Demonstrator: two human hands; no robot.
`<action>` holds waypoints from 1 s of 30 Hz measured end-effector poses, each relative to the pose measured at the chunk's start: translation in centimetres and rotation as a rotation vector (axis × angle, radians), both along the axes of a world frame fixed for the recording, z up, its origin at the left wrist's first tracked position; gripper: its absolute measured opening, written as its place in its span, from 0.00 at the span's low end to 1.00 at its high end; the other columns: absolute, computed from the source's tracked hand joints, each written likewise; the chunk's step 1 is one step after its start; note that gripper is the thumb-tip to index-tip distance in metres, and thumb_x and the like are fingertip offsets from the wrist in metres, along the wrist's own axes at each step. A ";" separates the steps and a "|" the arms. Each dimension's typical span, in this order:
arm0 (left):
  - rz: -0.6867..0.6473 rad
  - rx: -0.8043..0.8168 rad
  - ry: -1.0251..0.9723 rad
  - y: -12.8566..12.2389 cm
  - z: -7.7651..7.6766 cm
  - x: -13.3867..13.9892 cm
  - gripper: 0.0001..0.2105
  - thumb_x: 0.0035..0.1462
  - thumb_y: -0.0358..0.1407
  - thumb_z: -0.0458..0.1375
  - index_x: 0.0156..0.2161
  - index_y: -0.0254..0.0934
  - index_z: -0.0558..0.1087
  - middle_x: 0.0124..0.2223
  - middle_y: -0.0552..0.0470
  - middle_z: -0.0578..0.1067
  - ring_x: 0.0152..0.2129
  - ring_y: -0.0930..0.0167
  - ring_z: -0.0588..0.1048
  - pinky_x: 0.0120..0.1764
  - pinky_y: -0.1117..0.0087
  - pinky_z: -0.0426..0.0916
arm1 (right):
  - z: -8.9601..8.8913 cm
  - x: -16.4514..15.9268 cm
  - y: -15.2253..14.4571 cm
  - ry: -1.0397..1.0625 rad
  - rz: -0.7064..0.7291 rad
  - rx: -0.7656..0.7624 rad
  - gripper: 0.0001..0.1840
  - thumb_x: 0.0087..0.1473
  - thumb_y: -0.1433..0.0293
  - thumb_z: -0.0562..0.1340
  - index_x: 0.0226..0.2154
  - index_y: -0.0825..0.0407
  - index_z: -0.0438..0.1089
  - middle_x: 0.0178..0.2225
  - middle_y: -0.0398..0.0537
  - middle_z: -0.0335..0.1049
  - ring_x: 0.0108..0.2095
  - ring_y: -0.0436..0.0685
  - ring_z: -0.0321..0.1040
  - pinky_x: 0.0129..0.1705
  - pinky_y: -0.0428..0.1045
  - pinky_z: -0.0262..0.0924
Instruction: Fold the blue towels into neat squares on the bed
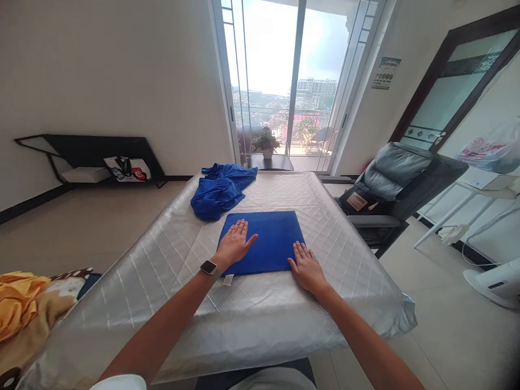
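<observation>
A flat blue folded cloth, roughly rectangular, lies on the silver quilted table cover. A small white tag sticks out at its near left corner. My left hand rests palm down on the cloth's left side, fingers stretched out and thumb apart; a watch is on that wrist. At the cloth's near right edge my right hand lies flat, fingertips on or beside the edge. Beyond the folded cloth, toward the far left, sits a crumpled blue cloth.
To the right stands a dark padded armchair with a black bag on it. Yellow and brown fabrics lie at the lower left. A potted plant stands past the table's far edge, before a glass door. A black bench is left.
</observation>
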State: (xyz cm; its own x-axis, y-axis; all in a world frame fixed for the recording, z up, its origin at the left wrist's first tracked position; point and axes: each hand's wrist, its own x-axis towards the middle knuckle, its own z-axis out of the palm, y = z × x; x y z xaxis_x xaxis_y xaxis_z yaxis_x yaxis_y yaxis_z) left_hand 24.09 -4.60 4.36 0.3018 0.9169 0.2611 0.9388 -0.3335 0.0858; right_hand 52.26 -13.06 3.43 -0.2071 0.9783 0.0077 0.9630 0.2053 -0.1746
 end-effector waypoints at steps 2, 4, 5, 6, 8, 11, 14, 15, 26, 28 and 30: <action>-0.160 -0.029 -0.008 -0.6 0.5 4.2 0.36 0.71 0.54 0.36 0.70 0.26 0.57 0.71 0.34 0.58 0.70 0.58 0.54 0.68 0.54 0.52 | -0.1 0.1 -0.4 0.011 -0.005 -0.009 0.36 0.71 0.57 0.42 0.72 0.60 0.45 0.73 0.55 0.38 0.73 0.62 0.36 0.72 0.60 0.36; -0.304 -0.049 -0.013 -1.5 0.4 8.6 0.35 0.71 0.53 0.35 0.69 0.28 0.58 0.71 0.36 0.58 0.70 0.60 0.55 0.68 0.57 0.52 | 0.0 0.0 -0.5 0.018 -0.013 -0.009 0.36 0.71 0.58 0.43 0.72 0.60 0.46 0.73 0.56 0.39 0.73 0.62 0.36 0.72 0.61 0.36; -0.349 -0.057 -0.017 -2.0 0.2 10.5 0.34 0.72 0.52 0.35 0.69 0.28 0.58 0.71 0.36 0.58 0.70 0.61 0.54 0.68 0.58 0.52 | 0.0 0.0 -0.4 0.019 -0.014 -0.005 0.35 0.70 0.58 0.44 0.72 0.60 0.46 0.73 0.56 0.39 0.73 0.62 0.36 0.72 0.61 0.35; -0.377 -0.067 -0.020 -2.4 -0.2 12.0 0.34 0.72 0.52 0.34 0.70 0.29 0.58 0.71 0.37 0.58 0.70 0.62 0.54 0.69 0.58 0.51 | 0.1 -0.1 -0.4 0.018 -0.011 -0.001 0.35 0.70 0.59 0.44 0.72 0.60 0.46 0.73 0.56 0.39 0.73 0.62 0.36 0.72 0.61 0.35; -0.392 -0.085 -0.025 -3.0 -0.9 13.6 0.34 0.72 0.52 0.34 0.70 0.30 0.57 0.72 0.38 0.57 0.70 0.62 0.53 0.69 0.57 0.49 | 0.2 -0.1 -0.5 0.020 -0.009 0.003 0.34 0.70 0.61 0.44 0.72 0.60 0.46 0.73 0.55 0.38 0.74 0.61 0.35 0.72 0.61 0.35; -0.368 -0.088 -0.012 -3.4 -2.0 12.0 0.33 0.72 0.52 0.34 0.71 0.32 0.56 0.72 0.41 0.56 0.70 0.63 0.51 0.69 0.55 0.48 | 0.3 0.0 -0.7 0.029 -0.020 -0.009 0.34 0.71 0.59 0.43 0.72 0.59 0.46 0.73 0.53 0.38 0.74 0.61 0.35 0.72 0.61 0.35; -0.311 -0.083 0.035 -3.7 -3.0 6.7 0.31 0.73 0.50 0.34 0.71 0.34 0.55 0.72 0.43 0.55 0.71 0.63 0.51 0.69 0.56 0.49 | 0.4 0.0 -0.8 0.041 -0.032 -0.024 0.35 0.71 0.57 0.43 0.72 0.59 0.45 0.74 0.52 0.38 0.74 0.61 0.35 0.73 0.61 0.34; -0.281 -0.079 0.051 -4.0 -3.4 4.4 0.31 0.73 0.50 0.35 0.72 0.35 0.54 0.73 0.44 0.55 0.70 0.63 0.51 0.69 0.55 0.50 | 0.5 0.0 -0.8 0.048 -0.033 -0.030 0.35 0.71 0.57 0.43 0.72 0.58 0.44 0.74 0.52 0.37 0.74 0.61 0.35 0.73 0.61 0.34; -0.103 0.031 0.015 -11.9 -5.6 -9.5 0.27 0.72 0.46 0.43 0.70 0.37 0.58 0.70 0.41 0.62 0.67 0.60 0.61 0.65 0.50 0.60 | 1.7 1.9 -2.0 0.112 0.094 0.149 0.26 0.69 0.62 0.54 0.65 0.52 0.64 0.70 0.54 0.54 0.70 0.64 0.48 0.70 0.62 0.47; -0.139 0.087 -0.012 -13.1 -4.6 -9.0 0.25 0.71 0.46 0.46 0.68 0.40 0.63 0.70 0.44 0.63 0.66 0.59 0.62 0.64 0.50 0.62 | 2.0 3.4 -2.8 0.162 0.206 0.186 0.19 0.68 0.65 0.55 0.57 0.48 0.73 0.64 0.52 0.65 0.64 0.62 0.62 0.65 0.58 0.58; -0.163 0.144 -0.051 -13.7 -3.6 -8.0 0.23 0.70 0.45 0.49 0.66 0.43 0.66 0.69 0.45 0.64 0.65 0.59 0.64 0.62 0.51 0.65 | 2.3 4.7 -3.5 0.206 0.270 0.187 0.16 0.69 0.67 0.55 0.50 0.46 0.76 0.55 0.50 0.74 0.54 0.59 0.71 0.57 0.54 0.65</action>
State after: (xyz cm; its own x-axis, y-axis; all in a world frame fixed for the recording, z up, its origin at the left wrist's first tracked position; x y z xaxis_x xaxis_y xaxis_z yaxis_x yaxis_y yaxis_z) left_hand 16.08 -18.27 0.78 0.4260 0.8091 0.4047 0.8672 -0.4927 0.0723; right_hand 56.99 -16.59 5.75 -0.4323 0.8667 0.2491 0.8189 0.4930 -0.2940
